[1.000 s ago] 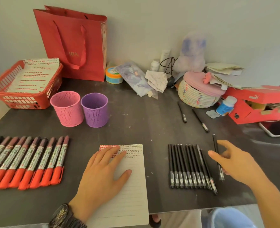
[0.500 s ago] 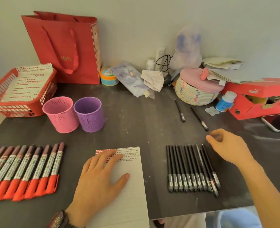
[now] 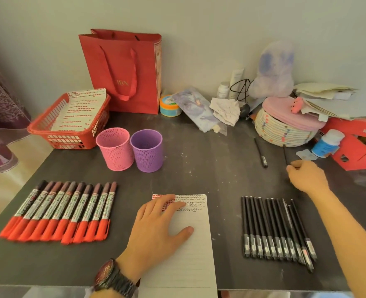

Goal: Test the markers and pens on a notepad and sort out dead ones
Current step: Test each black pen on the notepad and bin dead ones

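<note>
My left hand (image 3: 156, 229) lies flat on the lined notepad (image 3: 190, 254), whose top carries red and black test marks. To its left, several red-capped markers (image 3: 66, 211) sit in a row. A row of several black pens (image 3: 274, 229) lies to the notepad's right. Farther back, my right hand (image 3: 306, 177) has its fingers curled and pinches the near end of a loose black pen (image 3: 284, 152). A second loose black pen (image 3: 261, 152) lies just left of it. Behind the markers a pink mesh cup (image 3: 115, 151) and a purple mesh cup (image 3: 147, 151) stand side by side.
A red basket (image 3: 49, 130) with marked paper sits at the back left, beside a red paper bag (image 3: 124, 69). At the back right are a woven basket (image 3: 285, 132), a blue bottle (image 3: 326, 145), a red shoebox (image 3: 358, 151) and stacked papers.
My right hand left the row of black pens and reached back to the loose pen near the woven basket. The left hand stayed on the notepad. The view shifted right.
</note>
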